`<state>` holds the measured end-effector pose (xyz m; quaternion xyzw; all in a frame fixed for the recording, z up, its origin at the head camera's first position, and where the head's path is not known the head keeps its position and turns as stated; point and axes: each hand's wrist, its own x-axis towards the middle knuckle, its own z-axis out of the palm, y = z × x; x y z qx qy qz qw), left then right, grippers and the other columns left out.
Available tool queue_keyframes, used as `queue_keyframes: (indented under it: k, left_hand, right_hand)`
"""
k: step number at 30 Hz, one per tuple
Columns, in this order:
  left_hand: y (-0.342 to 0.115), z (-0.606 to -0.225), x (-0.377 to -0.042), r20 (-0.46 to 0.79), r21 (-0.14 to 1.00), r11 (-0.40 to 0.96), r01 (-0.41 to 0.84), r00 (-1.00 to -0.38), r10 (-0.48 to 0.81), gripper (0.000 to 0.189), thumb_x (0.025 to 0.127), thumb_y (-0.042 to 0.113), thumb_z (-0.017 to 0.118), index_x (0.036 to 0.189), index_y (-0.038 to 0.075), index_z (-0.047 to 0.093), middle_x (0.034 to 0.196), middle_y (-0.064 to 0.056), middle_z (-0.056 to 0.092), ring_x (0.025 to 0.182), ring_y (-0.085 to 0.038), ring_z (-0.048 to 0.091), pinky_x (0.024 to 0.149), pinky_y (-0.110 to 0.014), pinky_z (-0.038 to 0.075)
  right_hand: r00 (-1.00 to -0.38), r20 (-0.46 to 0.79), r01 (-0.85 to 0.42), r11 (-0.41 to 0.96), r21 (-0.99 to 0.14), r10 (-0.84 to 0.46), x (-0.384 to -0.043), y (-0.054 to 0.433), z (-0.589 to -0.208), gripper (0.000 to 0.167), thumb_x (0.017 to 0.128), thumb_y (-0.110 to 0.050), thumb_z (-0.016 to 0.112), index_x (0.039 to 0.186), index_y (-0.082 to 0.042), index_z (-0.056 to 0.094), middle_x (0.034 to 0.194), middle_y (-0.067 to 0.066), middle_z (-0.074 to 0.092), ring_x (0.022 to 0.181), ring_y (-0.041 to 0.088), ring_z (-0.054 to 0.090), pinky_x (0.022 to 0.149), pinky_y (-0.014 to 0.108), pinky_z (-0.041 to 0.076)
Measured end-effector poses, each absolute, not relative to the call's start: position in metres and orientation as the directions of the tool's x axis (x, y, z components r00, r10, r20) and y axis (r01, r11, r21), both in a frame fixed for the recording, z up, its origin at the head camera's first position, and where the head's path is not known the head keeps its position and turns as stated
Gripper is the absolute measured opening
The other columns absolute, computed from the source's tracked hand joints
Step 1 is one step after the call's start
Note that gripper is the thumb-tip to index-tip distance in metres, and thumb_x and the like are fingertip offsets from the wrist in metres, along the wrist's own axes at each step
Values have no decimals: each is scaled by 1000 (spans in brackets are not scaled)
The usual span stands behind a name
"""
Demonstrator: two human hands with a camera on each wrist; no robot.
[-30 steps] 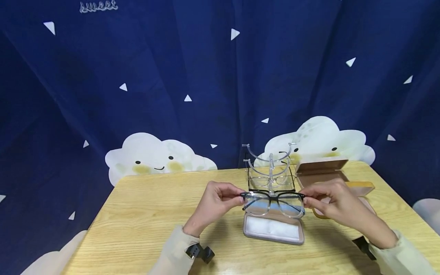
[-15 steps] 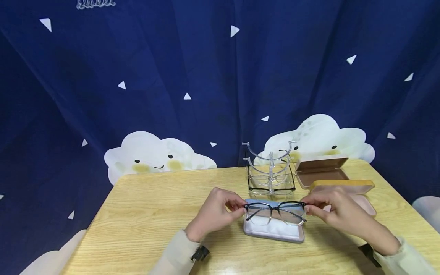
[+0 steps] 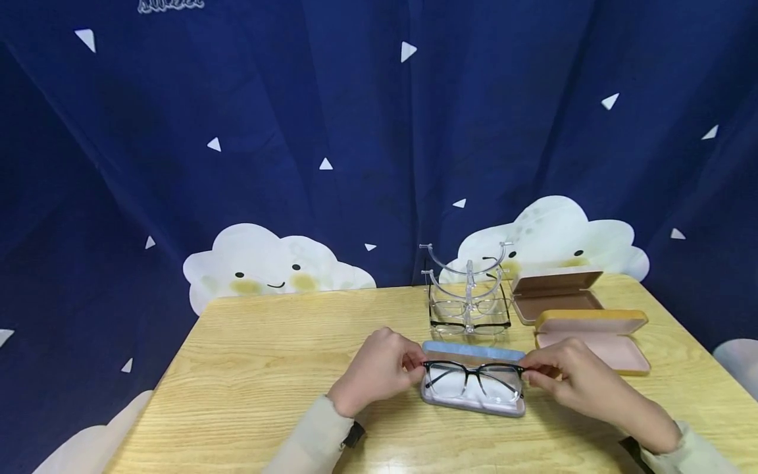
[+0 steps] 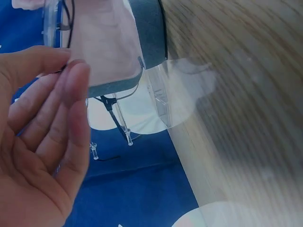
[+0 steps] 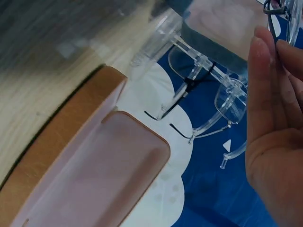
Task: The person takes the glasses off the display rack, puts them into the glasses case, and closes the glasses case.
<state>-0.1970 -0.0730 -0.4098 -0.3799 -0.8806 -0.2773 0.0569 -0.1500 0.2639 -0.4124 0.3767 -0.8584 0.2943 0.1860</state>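
A pair of eyeglasses (image 3: 466, 374), black along the top and clear below, is level over an open glasses case (image 3: 503, 411). My left hand (image 3: 381, 368) pinches the left corner of the frame between thumb and index finger. At the opposite corner, my right hand (image 3: 583, 378) does the same. The case has a grey outside, a light blue lid edge and a white cloth (image 3: 441, 383) inside. Whether the glasses touch the cloth I cannot tell. In the left wrist view, the thin dark frame (image 4: 69, 28) rises from the fingertips.
Behind the case stands a clear display stand (image 3: 470, 289) holding other glasses (image 3: 447, 326). To the right, a yellow-orange case (image 3: 592, 316) and a brown case (image 3: 553, 283) both lie open. A wooden table (image 3: 266, 368) carries everything, with a blue curtain (image 3: 296, 99) behind it.
Both hands have lowered the glasses towards the near half of the case. The case's blue lid edge now shows above the frame. The other cases and the stand have stayed put.
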Motion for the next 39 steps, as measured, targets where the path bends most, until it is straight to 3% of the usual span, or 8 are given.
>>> queue_keyframes:
  k: [5, 11, 20, 27, 39]
  left_hand:
    - [-71, -414, -199, 285, 389, 605, 695, -715, 639, 6, 83, 12, 82, 86, 16, 84, 77, 9, 79, 62, 14, 56, 63, -3, 45]
    - [-69, -418, -202, 244, 407, 616, 675, -730, 639, 7, 86, 16, 85, 92, 19, 86, 91, 7, 82, 69, 11, 64, 66, -5, 48]
    - [-67, -421, -205, 190, 414, 630, 657, -740, 646, 9, 88, 18, 84, 97, 19, 86, 100, 6, 83, 75, 9, 67, 74, -8, 52]
    - [-66, -423, -204, 200, 384, 635, 670, -732, 652, 12, 89, 17, 83, 101, 19, 85, 101, 5, 82, 80, 4, 71, 79, -13, 57]
    - [-62, -429, -203, 209, 352, 657, 667, -740, 639, 10, 89, 18, 83, 99, 20, 86, 95, 7, 82, 76, 4, 68, 69, -12, 54]
  right_hand:
    - [-667, 510, -739, 568, -362, -543, -151, 264, -416, 22, 75, 10, 82, 88, -8, 80, 77, -5, 78, 64, -16, 51, 52, 5, 42]
    - [-673, 499, -733, 580, -355, -546, -152, 264, -419, 21, 75, 9, 82, 88, -8, 81, 77, -4, 78, 63, -17, 49, 50, 5, 40]
    - [-609, 541, -767, 603, -217, -580, -156, 265, -428, 27, 69, 7, 86, 87, -13, 81, 76, -6, 78, 66, -21, 50, 52, 4, 41]
    - [-595, 550, -751, 650, -121, -586, -157, 266, -431, 31, 67, 2, 88, 88, -18, 80, 69, -14, 72, 61, -21, 40, 49, 8, 35]
    - [-626, 519, -692, 721, -26, -582, -155, 265, -434, 27, 68, -6, 89, 86, -22, 78, 62, -17, 66, 56, -16, 42, 45, 18, 34]
